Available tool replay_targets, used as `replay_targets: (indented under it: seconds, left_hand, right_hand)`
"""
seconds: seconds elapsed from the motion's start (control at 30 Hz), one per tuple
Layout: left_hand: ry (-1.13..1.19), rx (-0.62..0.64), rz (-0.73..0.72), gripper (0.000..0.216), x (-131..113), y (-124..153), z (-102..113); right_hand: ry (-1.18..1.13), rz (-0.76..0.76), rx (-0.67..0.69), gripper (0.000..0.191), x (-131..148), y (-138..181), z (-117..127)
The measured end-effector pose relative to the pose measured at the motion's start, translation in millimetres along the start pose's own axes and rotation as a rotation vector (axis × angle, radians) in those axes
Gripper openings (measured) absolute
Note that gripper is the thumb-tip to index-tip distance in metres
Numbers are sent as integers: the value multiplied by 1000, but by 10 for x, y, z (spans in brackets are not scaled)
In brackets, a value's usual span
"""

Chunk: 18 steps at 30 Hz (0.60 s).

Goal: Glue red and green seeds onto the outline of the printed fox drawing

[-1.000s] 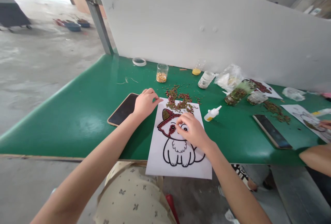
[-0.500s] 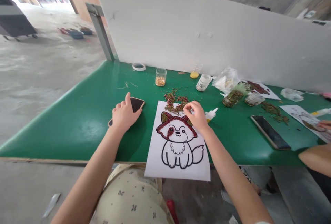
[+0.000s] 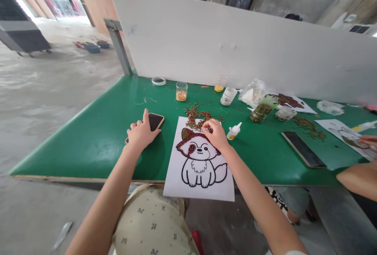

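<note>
My left hand (image 3: 141, 133) lies with fingers spread over a dark phone (image 3: 155, 121) on the table. Over the top of a drawing (image 3: 198, 172) of a fox-like animal, my right hand (image 3: 215, 132) has its thumb and fingertips pinched together; whatever sits in the pinch is too small to make out. Red and green beans fill the drawing's ears and head border, and red ones surround one eye. Loose beans (image 3: 193, 115) are heaped at the sheet's top edge, by my right fingertips. A white glue bottle (image 3: 233, 132) lies just right of that hand.
A cup of corn kernels (image 3: 181, 94), a white-labelled jar (image 3: 228, 97) and a tilted jar of green seeds (image 3: 262, 110) stand farther back. A second phone (image 3: 303, 149) lies to the right, near another person's hand (image 3: 368, 140). A white panel (image 3: 235, 47) borders the green table's (image 3: 88, 137) back.
My right hand has shifted slightly left and down, from the bean pile toward the drawing's head, uncovering more of the glue bottle. My left hand stays on the phone. The whole view has shifted slightly.
</note>
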<state>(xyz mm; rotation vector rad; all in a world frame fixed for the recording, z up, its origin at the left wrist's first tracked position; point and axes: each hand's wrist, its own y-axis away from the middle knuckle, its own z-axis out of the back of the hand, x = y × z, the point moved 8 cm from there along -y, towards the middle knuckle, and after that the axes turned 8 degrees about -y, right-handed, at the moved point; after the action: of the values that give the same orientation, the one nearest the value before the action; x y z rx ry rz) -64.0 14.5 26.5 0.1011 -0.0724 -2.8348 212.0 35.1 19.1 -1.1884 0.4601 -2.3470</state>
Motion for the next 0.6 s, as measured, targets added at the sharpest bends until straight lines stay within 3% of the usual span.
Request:
replay_targets:
  seconds: [0.23,0.33,0.4,0.6]
  left_hand:
    - [88,-54,18,92,-5,-56,138]
    - [215,-43,-37,71,26,-167,98]
    - [295,-81,-18,71,85,-221,67]
    - [800,-117,65,72,230,-252,-91]
  right_hand:
    - [-2,-4,23,8,-4,17,-11]
    - [-5,-3,16,8,2,16,-5]
    - [-6,-1,19,8,8,12,-6]
    - [8,-2,1,8,11,3,18]
